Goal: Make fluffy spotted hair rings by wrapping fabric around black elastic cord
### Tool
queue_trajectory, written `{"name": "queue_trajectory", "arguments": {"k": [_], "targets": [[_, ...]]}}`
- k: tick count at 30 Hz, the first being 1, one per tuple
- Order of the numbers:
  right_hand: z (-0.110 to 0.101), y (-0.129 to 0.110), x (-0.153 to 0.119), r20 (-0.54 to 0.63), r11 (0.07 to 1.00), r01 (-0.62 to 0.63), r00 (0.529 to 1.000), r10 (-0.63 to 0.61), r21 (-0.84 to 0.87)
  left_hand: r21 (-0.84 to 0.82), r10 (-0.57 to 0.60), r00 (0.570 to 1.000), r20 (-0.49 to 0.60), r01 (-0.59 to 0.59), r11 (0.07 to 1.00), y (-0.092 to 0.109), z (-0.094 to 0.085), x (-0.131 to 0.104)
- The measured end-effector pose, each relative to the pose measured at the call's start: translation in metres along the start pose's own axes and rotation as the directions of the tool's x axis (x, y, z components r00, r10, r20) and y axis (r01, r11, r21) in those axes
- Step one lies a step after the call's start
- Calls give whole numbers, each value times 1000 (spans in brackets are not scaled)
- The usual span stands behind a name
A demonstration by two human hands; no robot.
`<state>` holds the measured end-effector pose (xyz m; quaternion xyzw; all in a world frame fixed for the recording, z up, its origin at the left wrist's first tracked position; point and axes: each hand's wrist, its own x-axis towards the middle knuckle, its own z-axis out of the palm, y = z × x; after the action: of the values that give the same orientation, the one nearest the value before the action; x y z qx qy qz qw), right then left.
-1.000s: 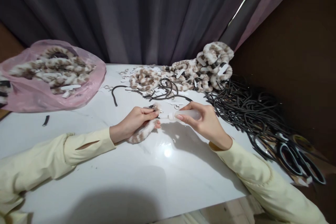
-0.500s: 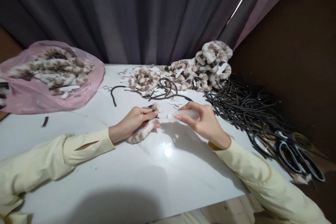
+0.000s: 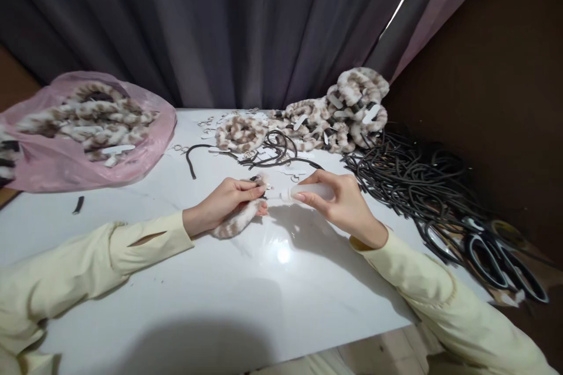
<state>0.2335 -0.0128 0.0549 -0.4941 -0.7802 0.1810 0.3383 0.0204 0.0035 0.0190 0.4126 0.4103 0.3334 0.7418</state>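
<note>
My left hand is closed around a fluffy white-and-brown tube, whose ends show above and below my fingers. Something dark sits at its upper end near my thumb; the detail is too small to make out. In my right hand is a white squeeze bottle, lying nearly level with its thin nozzle pointing left. The nozzle tip reaches to my left fingertips, at the tube. Whether it touches, I cannot tell.
A pink plastic bag of fluffy tubes lies left. Behind my hands are loose black cords and a fluffy ring, with a pile of fluffy rings beyond. Right, many black cords and scissors crowd the table.
Both hands keep nearly the same pose, with the nozzle still at the fluffy tube. The view has shifted very slightly.
</note>
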Motion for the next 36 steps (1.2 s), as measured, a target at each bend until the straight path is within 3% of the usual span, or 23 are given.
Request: {"name": "queue_trajectory", "arguments": {"k": [36], "targets": [[-1,2,-2,-10,991,117,993,-118,-57,22,-8,999,32,7,1000,2,0,0]]}}
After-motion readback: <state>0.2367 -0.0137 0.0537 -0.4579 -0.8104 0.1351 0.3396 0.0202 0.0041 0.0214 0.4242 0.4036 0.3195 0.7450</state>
